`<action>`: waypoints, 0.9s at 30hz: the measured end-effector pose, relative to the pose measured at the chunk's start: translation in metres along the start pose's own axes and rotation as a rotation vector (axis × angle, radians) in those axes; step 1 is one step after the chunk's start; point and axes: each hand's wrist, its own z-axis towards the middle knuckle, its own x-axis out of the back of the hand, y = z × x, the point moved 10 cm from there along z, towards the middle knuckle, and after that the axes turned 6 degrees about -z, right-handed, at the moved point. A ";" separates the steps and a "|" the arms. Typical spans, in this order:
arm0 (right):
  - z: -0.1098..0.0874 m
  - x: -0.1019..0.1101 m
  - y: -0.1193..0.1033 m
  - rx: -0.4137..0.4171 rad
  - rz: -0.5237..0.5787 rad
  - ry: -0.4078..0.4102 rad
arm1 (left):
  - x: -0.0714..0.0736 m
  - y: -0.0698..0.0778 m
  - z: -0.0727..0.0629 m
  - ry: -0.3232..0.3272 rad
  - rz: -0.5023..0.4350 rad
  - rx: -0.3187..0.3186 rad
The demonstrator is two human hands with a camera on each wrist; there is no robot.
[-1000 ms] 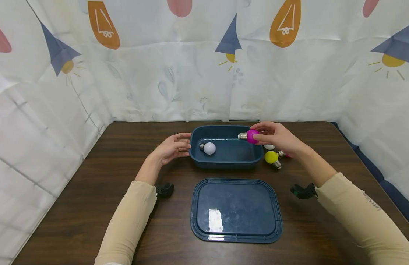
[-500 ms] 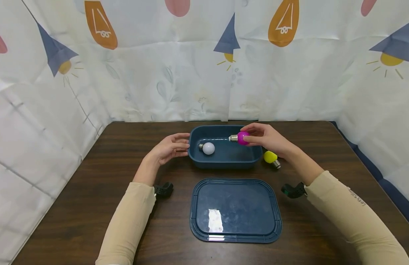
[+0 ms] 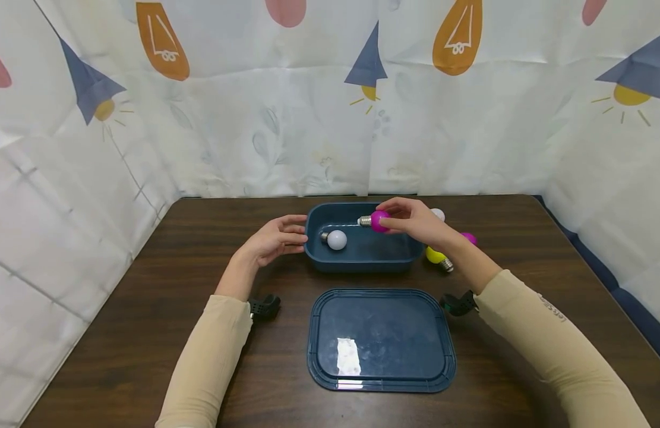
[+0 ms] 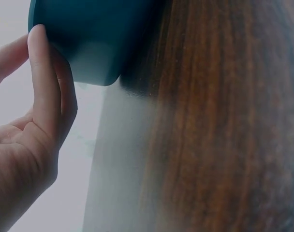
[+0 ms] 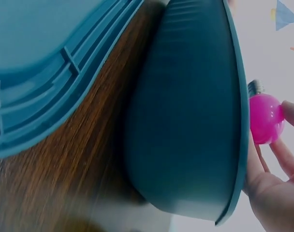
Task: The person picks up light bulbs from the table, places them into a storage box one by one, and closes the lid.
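My right hand (image 3: pixel 415 224) pinches a magenta light bulb (image 3: pixel 380 222) by its round globe, the metal screw base pointing left. It holds the bulb above the right half of a dark blue rectangular bin (image 3: pixel 364 267). In the right wrist view the magenta bulb (image 5: pixel 266 119) shows just past the bin's rim, between thumb and fingers. Inside the bin, toward the left, lies a white light bulb (image 3: pixel 337 239). My left hand (image 3: pixel 273 241) touches the bin's left end with nearly straight fingers (image 4: pixel 44 82), as the left wrist view shows.
Right of the bin lie a yellow bulb (image 3: pixel 435 255), another magenta bulb (image 3: pixel 470 238) and a white bulb (image 3: pixel 438 213), all partly hidden by the right arm. A dark blue lid (image 3: pixel 383 339) lies flat in front of the bin. A printed curtain (image 3: pixel 308 119) stands behind the table.
My right hand has moved left with the magenta bulb, from near the bin's right end to farther over its inside. The left hand stays at the bin's left end.
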 end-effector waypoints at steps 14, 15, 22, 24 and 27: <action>0.012 -0.011 0.004 -0.024 0.013 0.035 | 0.002 -0.001 0.000 0.005 0.000 -0.002; 0.013 -0.012 0.005 -0.025 0.024 0.035 | 0.001 -0.001 0.001 0.005 -0.002 -0.001; 0.019 -0.017 0.009 -0.029 0.071 0.050 | 0.000 -0.002 0.002 0.005 -0.026 0.001; 0.021 -0.017 0.010 -0.033 0.074 0.053 | 0.001 -0.002 0.002 0.007 -0.027 0.003; 0.024 -0.018 0.011 -0.037 0.076 0.060 | 0.002 -0.002 0.001 0.008 -0.024 0.005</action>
